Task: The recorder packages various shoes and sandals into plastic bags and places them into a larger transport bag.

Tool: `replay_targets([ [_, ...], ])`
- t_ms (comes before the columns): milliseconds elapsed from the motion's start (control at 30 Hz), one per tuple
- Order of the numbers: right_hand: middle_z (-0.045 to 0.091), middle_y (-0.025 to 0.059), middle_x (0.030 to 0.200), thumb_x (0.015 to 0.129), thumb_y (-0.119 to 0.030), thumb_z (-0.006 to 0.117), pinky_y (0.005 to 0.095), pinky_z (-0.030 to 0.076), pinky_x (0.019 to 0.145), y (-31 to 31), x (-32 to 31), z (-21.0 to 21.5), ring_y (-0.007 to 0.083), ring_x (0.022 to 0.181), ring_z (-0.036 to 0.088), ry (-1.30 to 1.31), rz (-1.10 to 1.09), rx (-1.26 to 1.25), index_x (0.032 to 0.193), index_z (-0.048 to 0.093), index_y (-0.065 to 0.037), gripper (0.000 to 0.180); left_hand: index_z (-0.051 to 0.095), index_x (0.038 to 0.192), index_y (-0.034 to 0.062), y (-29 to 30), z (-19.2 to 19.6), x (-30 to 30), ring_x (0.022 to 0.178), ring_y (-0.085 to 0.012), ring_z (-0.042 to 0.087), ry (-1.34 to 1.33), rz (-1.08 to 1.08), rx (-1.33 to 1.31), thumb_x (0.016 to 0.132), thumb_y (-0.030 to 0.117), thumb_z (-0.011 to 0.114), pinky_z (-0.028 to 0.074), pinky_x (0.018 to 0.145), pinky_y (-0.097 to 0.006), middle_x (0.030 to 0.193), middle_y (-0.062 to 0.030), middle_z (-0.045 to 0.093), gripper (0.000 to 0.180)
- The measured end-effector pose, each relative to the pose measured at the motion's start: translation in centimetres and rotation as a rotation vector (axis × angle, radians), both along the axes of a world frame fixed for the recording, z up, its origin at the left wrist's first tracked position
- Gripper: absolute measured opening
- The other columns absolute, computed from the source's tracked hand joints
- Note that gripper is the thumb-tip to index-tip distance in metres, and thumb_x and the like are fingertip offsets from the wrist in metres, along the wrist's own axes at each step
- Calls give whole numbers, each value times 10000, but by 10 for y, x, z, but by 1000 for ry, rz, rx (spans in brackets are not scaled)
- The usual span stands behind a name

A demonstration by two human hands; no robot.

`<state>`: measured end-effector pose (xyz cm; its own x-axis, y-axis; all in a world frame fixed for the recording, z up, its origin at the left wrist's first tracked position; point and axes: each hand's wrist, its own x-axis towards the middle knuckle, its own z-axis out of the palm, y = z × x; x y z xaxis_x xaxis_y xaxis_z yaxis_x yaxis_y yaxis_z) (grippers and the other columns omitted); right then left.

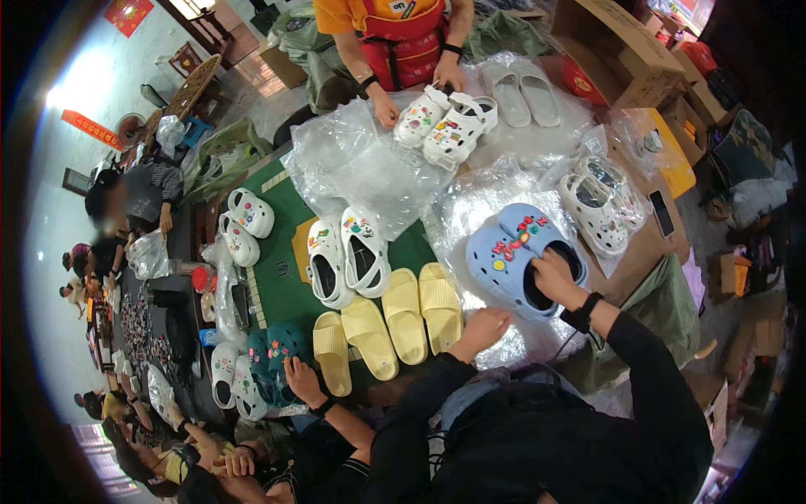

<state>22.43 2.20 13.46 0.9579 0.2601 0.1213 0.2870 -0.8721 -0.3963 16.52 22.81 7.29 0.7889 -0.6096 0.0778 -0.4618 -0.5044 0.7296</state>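
Note:
Light blue clogs (495,260) with red charms lie on a clear plastic bag (470,197) in front of me. My right hand (558,279) reaches into the dark opening of the blue clogs, its fingers closed on the inner edge and partly hidden. Just left of their heel end, my left hand (484,330) is low over the plastic with curled fingers; whatever they hold is hidden. Pale yellow slides (405,317) stand in a row beside my left hand. White clogs with charms (348,252) sit beyond the slides on the green table (281,281).
Across the table, a person in a red apron (403,50) handles white clogs (453,130). Grey slides (520,97) and bagged white clogs (598,210) lie nearby, beside a phone (662,213). At my left, another person's hand (304,382) touches dark green clogs (269,361).

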Motion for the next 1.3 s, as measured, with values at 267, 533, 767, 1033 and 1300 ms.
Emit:
replay_targets([
  [267,542,194,852,721,-93,535,432,438,797,-1,-2,-32,372,918,515,262,30,-124,911,606,-67,205,601,918,20,58,14,72,659,-199,556,-30,689,-213,835,96,549,445,585,-294,788,-104,585,124],
  [533,533,184,939,747,-179,575,438,438,766,-7,-4,-17,347,938,519,352,102,-174,1014,599,-110,277,582,930,43,60,18,96,886,-312,503,-45,696,-189,780,34,541,398,777,-384,931,-129,554,156],
  [767,575,177,929,748,-251,581,441,453,720,-6,0,10,337,851,563,341,123,-263,922,642,-107,235,577,942,58,62,23,88,888,-318,499,-95,625,-151,762,24,540,394,777,-383,942,-130,542,186],
  [1033,611,136,730,767,-261,570,409,461,646,7,62,61,315,718,594,241,-167,87,823,629,-59,217,581,924,53,50,20,59,905,-303,507,-139,545,-114,747,15,555,396,783,-371,935,-127,544,183],
  [1300,626,126,832,776,-236,562,395,467,677,18,86,35,300,751,601,308,-156,154,923,610,-50,241,573,1010,100,15,31,24,974,-311,479,-108,351,37,758,102,553,387,812,-428,1059,-119,517,253],
])
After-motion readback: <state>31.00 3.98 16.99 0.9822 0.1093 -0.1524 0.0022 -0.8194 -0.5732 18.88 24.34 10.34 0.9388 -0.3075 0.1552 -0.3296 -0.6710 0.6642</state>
